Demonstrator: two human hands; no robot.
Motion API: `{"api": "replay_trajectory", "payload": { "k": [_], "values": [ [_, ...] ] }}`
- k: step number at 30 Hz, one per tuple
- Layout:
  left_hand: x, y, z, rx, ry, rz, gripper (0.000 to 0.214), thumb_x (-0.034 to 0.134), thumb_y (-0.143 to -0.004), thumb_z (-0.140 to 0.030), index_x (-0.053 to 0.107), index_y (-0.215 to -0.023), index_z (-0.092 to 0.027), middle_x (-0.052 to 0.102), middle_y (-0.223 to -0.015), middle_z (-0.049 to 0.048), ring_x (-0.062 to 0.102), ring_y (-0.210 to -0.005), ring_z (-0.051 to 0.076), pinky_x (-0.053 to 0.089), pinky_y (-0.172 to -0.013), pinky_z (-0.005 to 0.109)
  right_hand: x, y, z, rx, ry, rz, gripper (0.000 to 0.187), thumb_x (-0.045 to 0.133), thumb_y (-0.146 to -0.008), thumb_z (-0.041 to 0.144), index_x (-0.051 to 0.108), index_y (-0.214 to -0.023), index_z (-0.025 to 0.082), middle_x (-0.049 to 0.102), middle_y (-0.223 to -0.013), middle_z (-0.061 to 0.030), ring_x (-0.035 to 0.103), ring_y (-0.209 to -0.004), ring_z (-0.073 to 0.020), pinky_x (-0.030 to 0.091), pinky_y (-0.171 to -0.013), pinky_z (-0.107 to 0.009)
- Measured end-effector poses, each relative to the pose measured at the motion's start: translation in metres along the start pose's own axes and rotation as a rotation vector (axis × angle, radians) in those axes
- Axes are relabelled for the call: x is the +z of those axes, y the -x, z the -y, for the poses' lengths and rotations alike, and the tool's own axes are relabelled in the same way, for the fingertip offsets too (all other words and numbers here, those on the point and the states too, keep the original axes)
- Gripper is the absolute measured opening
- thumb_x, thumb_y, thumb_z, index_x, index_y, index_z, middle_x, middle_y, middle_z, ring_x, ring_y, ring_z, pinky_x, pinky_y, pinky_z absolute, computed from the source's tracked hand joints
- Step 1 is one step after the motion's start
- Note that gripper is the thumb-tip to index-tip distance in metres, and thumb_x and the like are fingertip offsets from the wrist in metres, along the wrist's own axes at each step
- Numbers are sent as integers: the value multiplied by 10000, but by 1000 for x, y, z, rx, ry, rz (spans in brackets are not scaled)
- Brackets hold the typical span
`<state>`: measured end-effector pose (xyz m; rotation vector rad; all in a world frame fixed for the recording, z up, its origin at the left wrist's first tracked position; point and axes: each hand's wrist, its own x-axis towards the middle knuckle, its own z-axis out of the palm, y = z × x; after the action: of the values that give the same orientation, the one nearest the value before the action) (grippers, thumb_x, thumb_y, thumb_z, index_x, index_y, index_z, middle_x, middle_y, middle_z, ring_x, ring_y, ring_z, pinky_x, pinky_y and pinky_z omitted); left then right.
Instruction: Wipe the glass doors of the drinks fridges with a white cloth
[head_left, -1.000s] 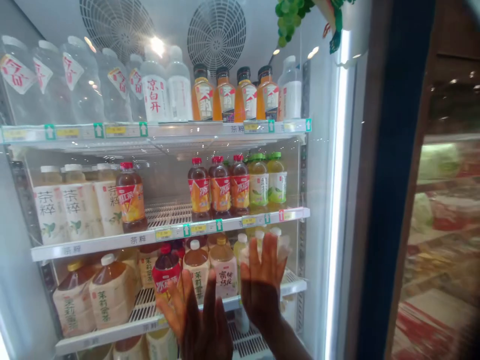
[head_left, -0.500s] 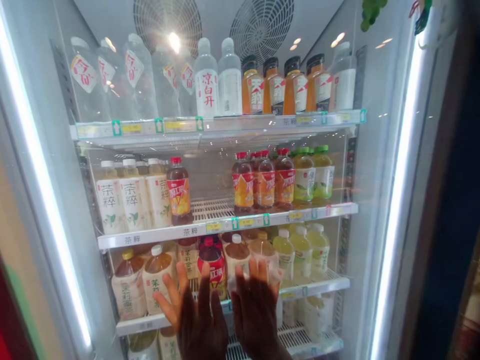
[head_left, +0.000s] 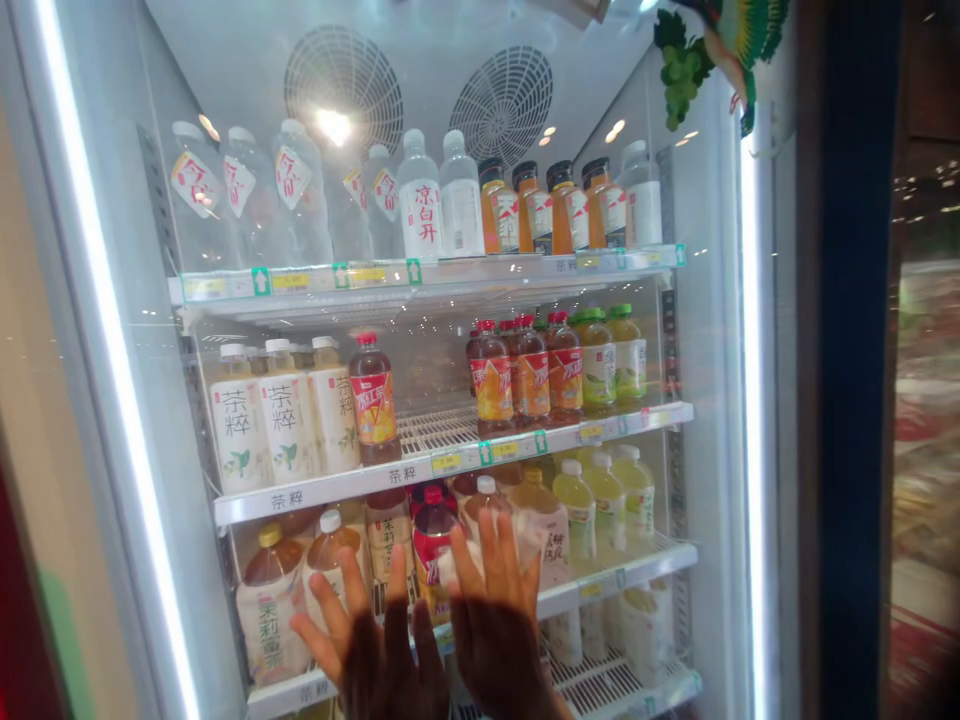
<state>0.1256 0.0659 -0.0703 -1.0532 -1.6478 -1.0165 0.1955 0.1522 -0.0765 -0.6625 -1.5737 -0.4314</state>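
Holding up my left hand (head_left: pixel 382 650) and right hand (head_left: pixel 496 622), fingers apart, I cannot tell whether either touches anything. Beyond, between their fingertips, a red bottle (head_left: pixel 433 540) stands near the front edge of the third shelf (head_left: pixel 547 602); tea bottles (head_left: pixel 271 612) fill its left corner, yellow bottles (head_left: pixel 637 495) its right.

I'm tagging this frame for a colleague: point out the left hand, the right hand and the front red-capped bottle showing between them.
Left hand (head_left: pixel 381 640): head view, back of the hand.
Right hand (head_left: pixel 498 625): head view, back of the hand.
Red-capped bottle (head_left: pixel 430 544): head view, red label.
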Motion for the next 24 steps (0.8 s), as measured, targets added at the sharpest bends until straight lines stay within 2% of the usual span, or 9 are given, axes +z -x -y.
{"api": "replay_trajectory", "payload": {
  "k": [2,4,10,15,17,20,22,24],
  "values": [
    [-2,-1,3,-5,10,1,898,579,-896,-92,108,-1614,-355,65,-1715,120,9,-1566,433,92,-1193,804,-3,-23,4,1,15,-6,671,437,-1005,173,208,-1631,244,309,-1653,-148,281,-1532,-392,212,-1207,-753],
    [-4,-1,5,-5,16,5,895,576,-897,-95,110,-1612,-368,54,-1718,110,10,-1569,429,81,-1202,790,-4,-34,8,-1,37,-2,675,406,-1016,186,152,-1641,223,228,-1678,-148,228,-1546,-399,212,-1209,-751],
    [-5,1,11,-22,-14,-7,877,576,-898,-106,130,-1615,-344,72,-1714,130,11,-1567,432,68,-1199,792,1,-5,12,-25,102,15,691,467,-1000,164,197,-1629,260,468,-1555,-166,371,-1492,-385,250,-1166,-775],
    [-1,3,4,-11,-27,-10,888,573,-893,-105,117,-1615,-349,90,-1712,134,36,-1565,437,87,-1195,796,-3,-29,2,-52,86,18,637,469,-977,163,319,-1596,177,347,-1631,-174,257,-1542,-380,247,-1189,-730],
    [1,3,0,-6,-33,-26,884,573,-895,-110,118,-1616,-342,97,-1710,140,46,-1565,435,100,-1198,789,-2,-17,-4,-68,112,5,560,501,-972,184,444,-1529,181,477,-1553,-186,360,-1500,-384,278,-1170,-735],
    [7,5,-8,-23,-57,-82,855,561,-899,-118,144,-1616,-326,123,-1704,147,77,-1567,422,114,-1212,763,2,15,-16,-63,164,-35,411,578,-950,220,613,-1359,238,700,-1292,-160,564,-1343,-374,323,-1138,-743],
    [13,7,-17,-29,-70,-106,839,559,-898,-118,166,-1615,-311,153,-1696,161,97,-1565,418,121,-1216,752,2,18,-29,-55,177,-49,396,576,-947,205,624,-1336,264,722,-1247,-141,587,-1314,-364,351,-1124,-738],
    [20,9,-29,-14,-69,-109,842,564,-894,-116,172,-1614,-308,172,-1690,171,100,-1563,424,129,-1208,760,-4,4,-43,-43,159,-26,457,515,-963,189,568,-1413,244,666,-1352,-153,516,-1387,-370,358,-1120,-739]
  ]
}}
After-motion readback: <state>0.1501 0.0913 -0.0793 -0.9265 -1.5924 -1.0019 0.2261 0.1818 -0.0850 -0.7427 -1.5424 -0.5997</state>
